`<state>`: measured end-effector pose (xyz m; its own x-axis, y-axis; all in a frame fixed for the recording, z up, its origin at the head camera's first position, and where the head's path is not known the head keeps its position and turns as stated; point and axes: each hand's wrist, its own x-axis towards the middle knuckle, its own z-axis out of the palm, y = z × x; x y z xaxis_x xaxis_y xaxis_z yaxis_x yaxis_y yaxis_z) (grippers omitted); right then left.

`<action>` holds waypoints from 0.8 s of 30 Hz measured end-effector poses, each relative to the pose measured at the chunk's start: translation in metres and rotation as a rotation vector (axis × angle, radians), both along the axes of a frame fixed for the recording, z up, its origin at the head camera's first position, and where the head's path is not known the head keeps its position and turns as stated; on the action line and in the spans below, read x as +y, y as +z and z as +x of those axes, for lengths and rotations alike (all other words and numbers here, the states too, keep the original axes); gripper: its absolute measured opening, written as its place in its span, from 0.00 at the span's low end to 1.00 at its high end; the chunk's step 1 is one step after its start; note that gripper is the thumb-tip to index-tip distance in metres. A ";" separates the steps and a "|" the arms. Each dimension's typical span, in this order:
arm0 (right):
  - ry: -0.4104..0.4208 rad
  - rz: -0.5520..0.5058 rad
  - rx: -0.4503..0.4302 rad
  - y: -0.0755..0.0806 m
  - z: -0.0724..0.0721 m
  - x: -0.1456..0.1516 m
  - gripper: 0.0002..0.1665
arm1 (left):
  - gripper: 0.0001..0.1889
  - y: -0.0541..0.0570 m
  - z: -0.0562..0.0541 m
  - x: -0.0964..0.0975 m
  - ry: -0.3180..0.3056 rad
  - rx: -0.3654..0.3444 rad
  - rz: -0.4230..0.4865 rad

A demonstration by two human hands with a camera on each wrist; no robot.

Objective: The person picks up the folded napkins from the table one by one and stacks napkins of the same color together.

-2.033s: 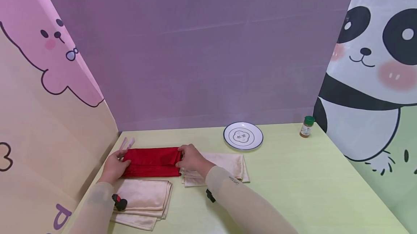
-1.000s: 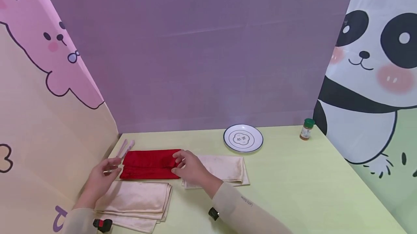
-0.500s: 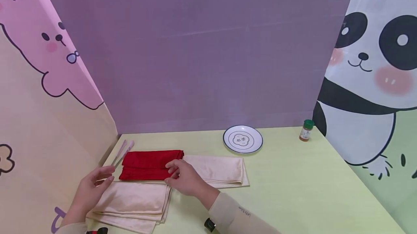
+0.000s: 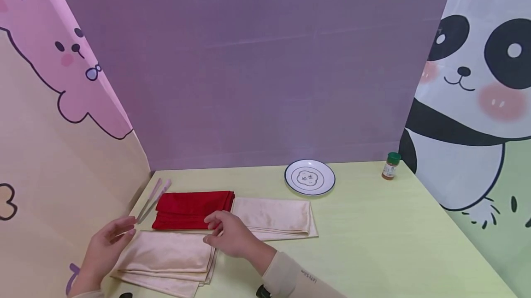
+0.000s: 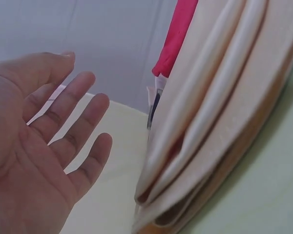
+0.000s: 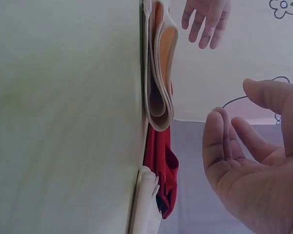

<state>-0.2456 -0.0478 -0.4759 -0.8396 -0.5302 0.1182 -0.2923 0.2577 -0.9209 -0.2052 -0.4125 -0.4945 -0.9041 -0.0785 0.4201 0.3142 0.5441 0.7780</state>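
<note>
Hands (image 4: pixel 226 233) open above near beige cloth (image 4: pixel 170 254); red cloth (image 4: pixel 191 209) behind.

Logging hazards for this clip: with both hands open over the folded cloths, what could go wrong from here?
The red cloth lies against two beige cloths, so the right hand might drag its loose fold open. The left hand hovers beside the near beige cloth, whose layers gape and could slip apart. The chopsticks by the wall might get nudged.
</note>
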 end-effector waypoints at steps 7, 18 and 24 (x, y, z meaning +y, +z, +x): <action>0.028 0.017 -0.051 0.001 0.006 -0.002 0.25 | 0.16 -0.003 0.006 -0.001 0.019 -0.037 -0.007; 0.049 0.120 -0.026 -0.002 0.011 -0.002 0.26 | 0.18 -0.009 0.006 -0.003 0.066 -0.110 -0.017; 0.077 0.191 0.015 -0.004 0.012 -0.004 0.26 | 0.17 -0.013 0.007 -0.003 0.114 -0.145 -0.065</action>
<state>-0.2339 -0.0513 -0.4803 -0.7946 -0.6068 0.0217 -0.3317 0.4039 -0.8526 -0.1979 -0.4158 -0.5078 -0.9421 -0.1612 0.2940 0.1349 0.6205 0.7725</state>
